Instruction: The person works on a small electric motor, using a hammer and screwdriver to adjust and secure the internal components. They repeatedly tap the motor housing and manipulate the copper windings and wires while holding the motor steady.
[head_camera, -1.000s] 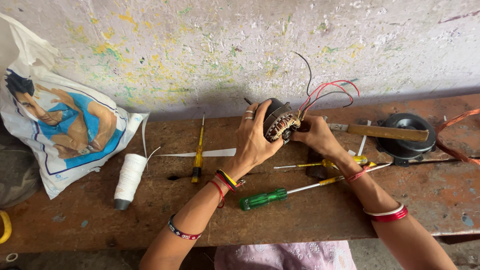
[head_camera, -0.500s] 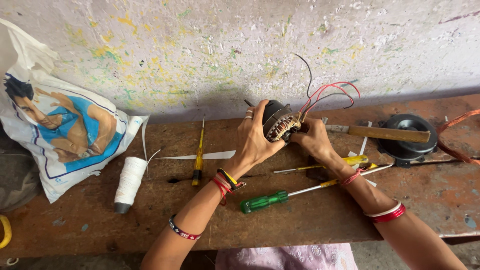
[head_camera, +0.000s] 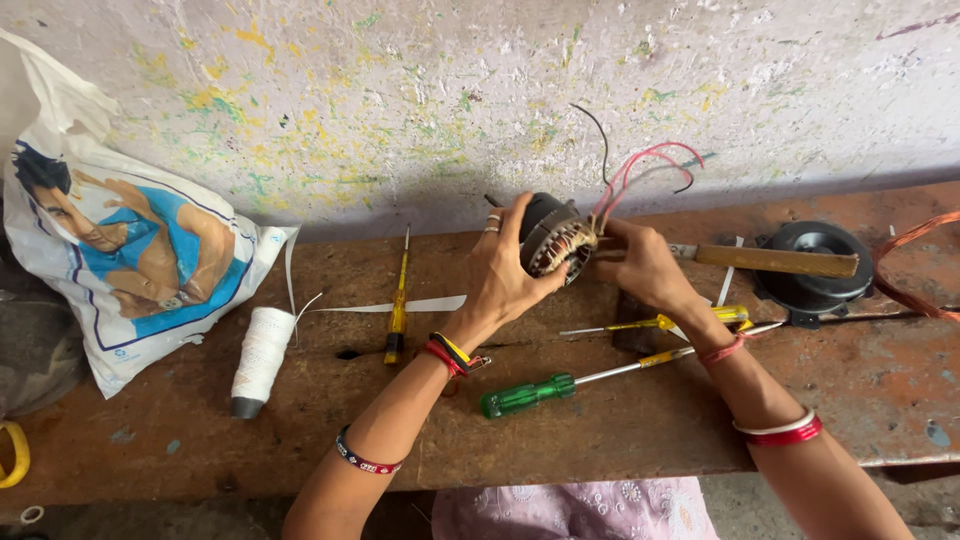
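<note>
Both hands hold a small motor stator with copper windings above the wooden bench. My left hand wraps its dark outer shell from the left. My right hand grips the winding side from the right. Red, black and grey wires curl up out of the stator toward the wall. Just below the hands lie a green-handled screwdriver and a yellow-handled screwdriver.
A printed plastic bag leans at the left, with a spool of white thread beside it. A slim yellow screwdriver lies mid-bench. A wooden-handled tool, a black round cover and copper wire sit at the right.
Both hands have kept their grip on the stator and turned it slightly; the wires have shifted a little. Nothing on the bench has moved.
</note>
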